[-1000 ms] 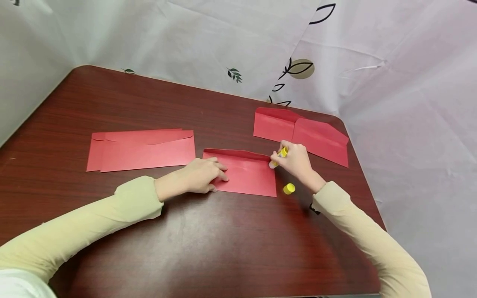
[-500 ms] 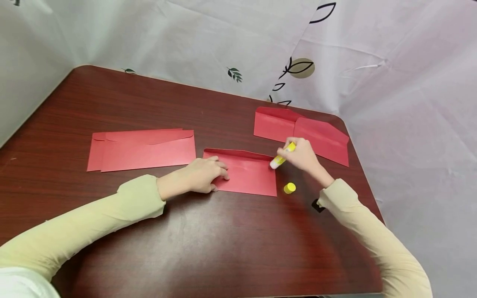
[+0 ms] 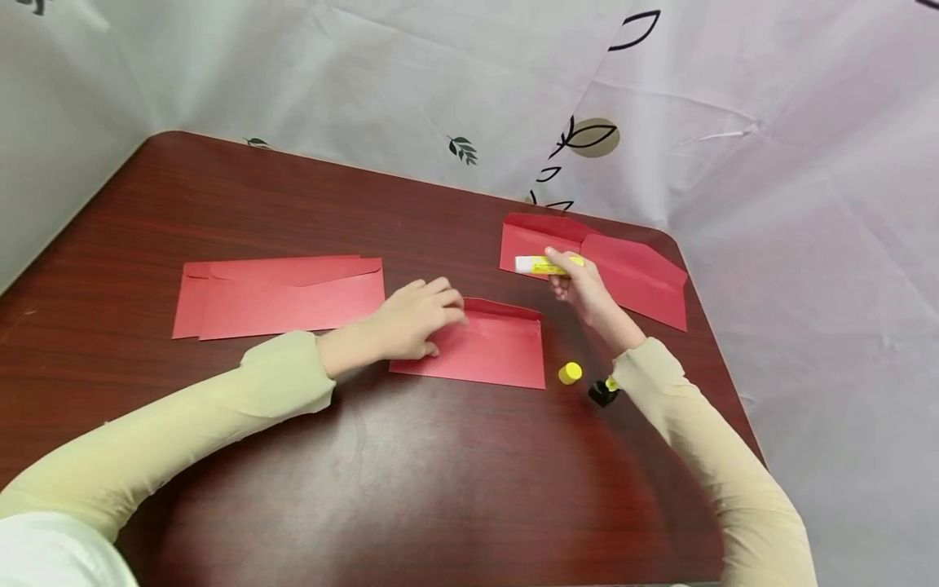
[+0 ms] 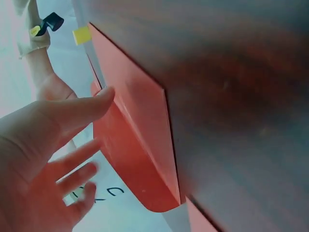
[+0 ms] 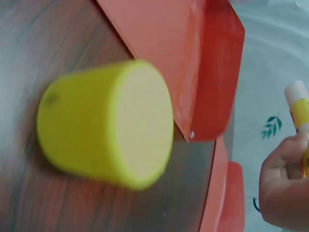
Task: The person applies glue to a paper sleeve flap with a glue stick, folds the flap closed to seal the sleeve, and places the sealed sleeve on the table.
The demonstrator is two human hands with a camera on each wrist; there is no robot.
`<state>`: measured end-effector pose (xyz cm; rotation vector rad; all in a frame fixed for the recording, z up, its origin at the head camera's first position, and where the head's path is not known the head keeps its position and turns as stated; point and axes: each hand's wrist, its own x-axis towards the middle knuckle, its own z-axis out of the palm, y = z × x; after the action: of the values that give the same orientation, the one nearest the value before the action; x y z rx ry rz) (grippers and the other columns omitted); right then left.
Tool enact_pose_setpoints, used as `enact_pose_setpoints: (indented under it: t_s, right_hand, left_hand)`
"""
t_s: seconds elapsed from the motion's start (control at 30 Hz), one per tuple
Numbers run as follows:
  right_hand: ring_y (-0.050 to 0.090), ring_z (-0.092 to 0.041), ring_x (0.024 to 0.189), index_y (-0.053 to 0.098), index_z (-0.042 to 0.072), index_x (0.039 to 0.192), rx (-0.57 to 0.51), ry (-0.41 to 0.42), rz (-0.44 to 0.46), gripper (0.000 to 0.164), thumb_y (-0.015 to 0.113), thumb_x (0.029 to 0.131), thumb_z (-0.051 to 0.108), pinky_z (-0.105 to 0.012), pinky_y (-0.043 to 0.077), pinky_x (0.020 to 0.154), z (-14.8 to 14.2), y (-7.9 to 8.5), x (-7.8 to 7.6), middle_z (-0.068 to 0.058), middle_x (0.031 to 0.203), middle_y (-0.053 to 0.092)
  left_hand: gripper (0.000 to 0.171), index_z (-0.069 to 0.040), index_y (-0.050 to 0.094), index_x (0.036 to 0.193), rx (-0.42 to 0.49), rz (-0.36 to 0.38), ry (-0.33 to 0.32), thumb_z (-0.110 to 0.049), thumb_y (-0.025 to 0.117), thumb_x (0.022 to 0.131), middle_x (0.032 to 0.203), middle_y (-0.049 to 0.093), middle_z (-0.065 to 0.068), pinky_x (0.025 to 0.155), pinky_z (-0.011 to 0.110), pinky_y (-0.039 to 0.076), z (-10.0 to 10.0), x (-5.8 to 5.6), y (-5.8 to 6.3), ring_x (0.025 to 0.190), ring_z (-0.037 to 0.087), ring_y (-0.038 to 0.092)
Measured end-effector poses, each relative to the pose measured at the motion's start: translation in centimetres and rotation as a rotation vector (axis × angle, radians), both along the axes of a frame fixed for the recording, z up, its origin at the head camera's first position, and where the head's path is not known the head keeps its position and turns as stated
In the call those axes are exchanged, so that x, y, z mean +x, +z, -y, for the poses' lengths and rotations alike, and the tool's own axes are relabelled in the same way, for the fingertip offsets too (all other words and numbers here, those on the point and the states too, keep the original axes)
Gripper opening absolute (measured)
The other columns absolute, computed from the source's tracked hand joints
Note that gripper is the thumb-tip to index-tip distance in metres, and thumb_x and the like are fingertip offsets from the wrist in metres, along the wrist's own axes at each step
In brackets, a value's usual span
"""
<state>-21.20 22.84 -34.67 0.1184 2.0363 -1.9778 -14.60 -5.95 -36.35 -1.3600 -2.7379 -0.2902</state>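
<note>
Left half of the tabletop [image 3: 440, 481] has two overlapping red envelopes [image 3: 293, 297], flaps down, can't tell what's inside. The left hand [image 3: 418, 322], fingers loosely spread, is over the left end of the middle envelope [image 3: 491, 350], which lies mid-tabletop, flap up. Then there's an uncapped glue stick [image 3: 539, 265] gripped by the right hand [image 3: 590, 297], a yellow cap [image 3: 570, 373] just off that envelope's near right corner, and two flap-open envelopes [image 3: 634, 273] by the tabletop's far right corner.
</note>
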Motion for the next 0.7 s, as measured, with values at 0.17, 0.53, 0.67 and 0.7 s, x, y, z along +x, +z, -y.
enact_pose_setpoints:
  t_s: [0.17,0.53,0.67,0.7]
  right_hand:
    - [0.055,-0.008,0.053,0.055,0.011,0.094,-0.049,0.057,0.053,0.016,0.056,0.097,0.026,-0.016,0.048,0.054,1.7,-0.7,-0.3,0.001,0.062,0.059]
    - [0.06,-0.005,0.056,0.053,0.01,0.101,0.003,0.152,0.14,0.013,0.054,0.098,0.022,-0.016,0.051,0.057,3.7,-2.1,0.5,0.003,0.063,0.062]
    - [0.059,-0.006,0.057,0.051,0.009,0.106,0.039,0.195,0.142,0.015,0.051,0.099,0.022,-0.017,0.052,0.058,3.8,-2.4,1.0,0.004,0.065,0.061]
    - [0.059,-0.006,0.058,0.051,0.009,0.11,0.045,0.212,0.142,0.017,0.051,0.099,0.022,-0.017,0.052,0.059,3.8,-2.4,1.2,0.004,0.066,0.061]
  left_hand:
    - [0.095,-0.01,0.041,0.145,-0.035,0.09,0.08,-0.032,0.089,0.065,0.151,0.04,0.01,0.104,0.047,0.039,-0.5,-0.9,0.2,0.139,0.03,0.034]
    - [0.081,-0.006,0.039,0.145,-0.026,0.282,0.093,-0.014,0.08,0.076,0.148,0.045,0.01,0.11,0.045,0.039,-0.8,-0.6,-0.3,0.137,0.027,0.041]
    - [0.072,-0.006,0.042,0.143,-0.034,0.289,0.071,-0.009,0.076,0.08,0.148,0.044,0.013,0.11,0.044,0.039,-0.9,-0.1,-0.6,0.138,0.028,0.041]
    - [0.07,-0.005,0.042,0.142,-0.041,0.288,0.059,-0.007,0.074,0.081,0.148,0.044,0.014,0.111,0.044,0.037,-0.9,0.0,-0.6,0.138,0.029,0.041]
